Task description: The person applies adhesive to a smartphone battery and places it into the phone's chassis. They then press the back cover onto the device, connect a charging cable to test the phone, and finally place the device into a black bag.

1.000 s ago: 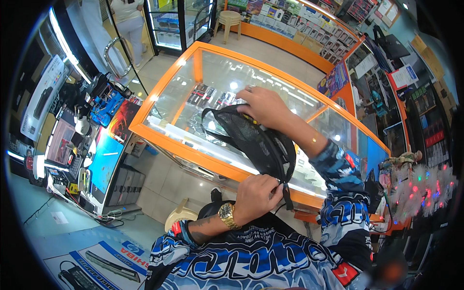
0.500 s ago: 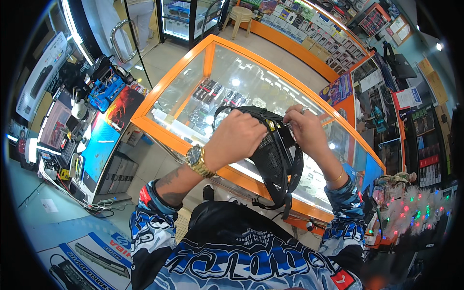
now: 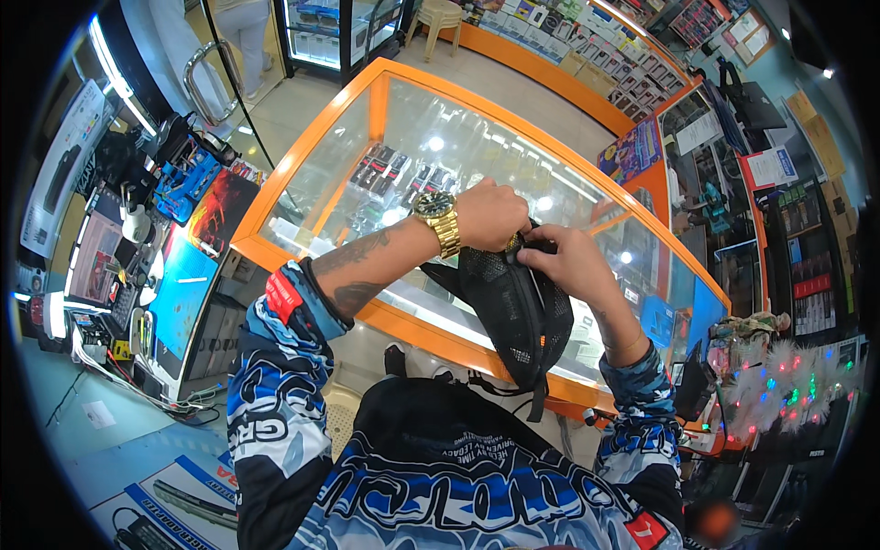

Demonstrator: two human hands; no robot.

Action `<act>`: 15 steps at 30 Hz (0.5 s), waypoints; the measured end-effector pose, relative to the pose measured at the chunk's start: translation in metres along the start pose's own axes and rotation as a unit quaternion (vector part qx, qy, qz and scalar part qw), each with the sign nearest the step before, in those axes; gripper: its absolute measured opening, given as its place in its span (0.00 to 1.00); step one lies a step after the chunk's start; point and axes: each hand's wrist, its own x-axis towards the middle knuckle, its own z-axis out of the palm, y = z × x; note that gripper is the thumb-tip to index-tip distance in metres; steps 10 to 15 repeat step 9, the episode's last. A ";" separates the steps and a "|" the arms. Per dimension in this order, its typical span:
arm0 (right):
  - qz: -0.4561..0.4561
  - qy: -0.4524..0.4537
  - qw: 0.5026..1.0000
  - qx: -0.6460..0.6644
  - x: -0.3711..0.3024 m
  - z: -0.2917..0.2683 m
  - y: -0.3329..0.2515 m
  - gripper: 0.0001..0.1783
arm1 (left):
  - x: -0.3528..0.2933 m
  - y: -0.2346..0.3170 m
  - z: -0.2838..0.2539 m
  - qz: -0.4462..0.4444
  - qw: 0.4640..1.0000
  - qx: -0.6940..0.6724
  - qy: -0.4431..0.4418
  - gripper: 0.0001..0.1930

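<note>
Over the glass counter I hold a black mesh bag (image 3: 509,316) by its upper end, its body tapering down toward me. My left hand (image 3: 493,216), with a gold watch (image 3: 436,223) on the wrist, is closed at the bag's top edge. Against it, my right hand (image 3: 570,263) pinches the bag's upper right side, thumb and forefinger together. A dark strap (image 3: 537,403) dangles from the bag's lower end, beyond the counter's near edge. What lies inside the bag is hidden, and the fingertips of my left hand are partly covered.
The orange-framed glass display counter (image 3: 302,179) holds several small packages. To the left stands a workbench with a blue mat (image 3: 186,286) and a blue tool holder (image 3: 188,179). A white tinsel decoration with coloured lights (image 3: 788,390) is at the right. A plastic stool (image 3: 343,412) sits below me.
My left hand has moved right and now meets my right hand at the bag's top. The bag has turned, and its upper opening looks narrower. My view has shifted slightly.
</note>
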 end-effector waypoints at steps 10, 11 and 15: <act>-0.101 -0.091 0.990 0.043 -0.001 -0.007 0.000 0.25 | 0.010 -0.009 -0.025 0.059 0.988 -0.030 -0.137 0.10; -0.101 -0.091 0.990 0.043 -0.001 -0.007 0.000 0.25 | 0.010 -0.009 -0.025 0.059 0.988 -0.030 -0.137 0.10; -0.101 -0.091 0.990 0.043 -0.001 -0.007 0.000 0.25 | 0.010 -0.009 -0.025 0.059 0.988 -0.030 -0.137 0.10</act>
